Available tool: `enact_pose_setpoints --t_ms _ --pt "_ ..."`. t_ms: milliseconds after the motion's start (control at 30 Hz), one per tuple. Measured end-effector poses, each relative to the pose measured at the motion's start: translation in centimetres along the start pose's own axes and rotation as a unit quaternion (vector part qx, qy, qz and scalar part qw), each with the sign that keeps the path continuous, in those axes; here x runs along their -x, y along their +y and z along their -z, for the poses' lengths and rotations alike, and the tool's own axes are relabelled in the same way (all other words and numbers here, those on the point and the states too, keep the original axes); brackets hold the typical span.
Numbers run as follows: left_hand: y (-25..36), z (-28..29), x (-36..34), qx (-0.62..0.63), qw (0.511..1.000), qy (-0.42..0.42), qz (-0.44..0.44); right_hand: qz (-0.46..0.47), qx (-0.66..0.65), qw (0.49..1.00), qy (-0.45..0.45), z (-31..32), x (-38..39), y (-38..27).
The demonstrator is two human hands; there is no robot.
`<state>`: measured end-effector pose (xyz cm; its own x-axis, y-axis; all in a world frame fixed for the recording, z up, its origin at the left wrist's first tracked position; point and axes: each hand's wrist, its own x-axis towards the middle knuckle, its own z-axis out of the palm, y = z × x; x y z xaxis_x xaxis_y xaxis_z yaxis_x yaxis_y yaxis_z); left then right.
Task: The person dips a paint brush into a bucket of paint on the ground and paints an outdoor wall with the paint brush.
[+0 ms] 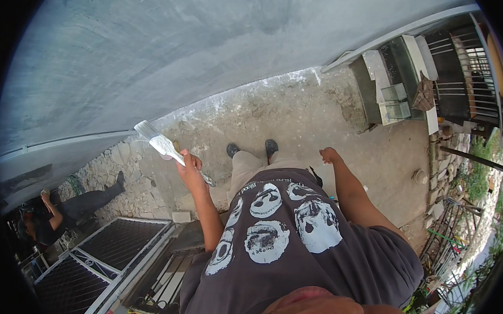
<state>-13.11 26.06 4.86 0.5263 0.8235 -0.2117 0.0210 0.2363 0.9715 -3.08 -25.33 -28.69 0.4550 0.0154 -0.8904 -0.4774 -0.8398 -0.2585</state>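
Observation:
My left hand [190, 166] is closed around the handle of a flat paintbrush [163, 146]. White paint coats the brush's ferrule and upper handle, and its pale bristles point up and left toward the base of the grey wall [172, 47]. My right hand [329, 155] is out to the right of my body, its fingers curled. Whether anything is in it is too small to tell. A pale object [325, 180] shows between my right forearm and my shirt, partly hidden.
Another person [63, 216] is at the far left by the wall, one arm raised. A metal gate [104, 257] stands at lower left. Glass tanks and panels [397, 101] are stacked at upper right beside a barred cage [457, 70]. White splashes mark the concrete floor [281, 113].

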Motion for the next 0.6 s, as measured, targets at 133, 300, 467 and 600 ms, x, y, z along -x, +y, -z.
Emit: enact_pose_setpoints --t_ms 133,300,467,600 --pt "-3.4 3.3 0.0 -0.041 0.995 -0.016 0.093 -0.046 0.021 0.998 -0.029 1.0 -0.3 -0.4" --pt "0.0 4.8 -0.7 -0.129 0.979 0.147 -0.063 0.028 0.033 0.999 -0.018 2.6 0.3 -8.7" --pt "-1.8 8.5 -3.6 0.011 0.988 0.148 -0.04 0.119 0.064 0.991 -0.007 3.5 0.6 -19.0" --pt "-5.9 14.0 -4.8 0.129 0.972 0.184 0.076 0.156 0.091 0.983 0.006 3.0 0.6 -25.3"
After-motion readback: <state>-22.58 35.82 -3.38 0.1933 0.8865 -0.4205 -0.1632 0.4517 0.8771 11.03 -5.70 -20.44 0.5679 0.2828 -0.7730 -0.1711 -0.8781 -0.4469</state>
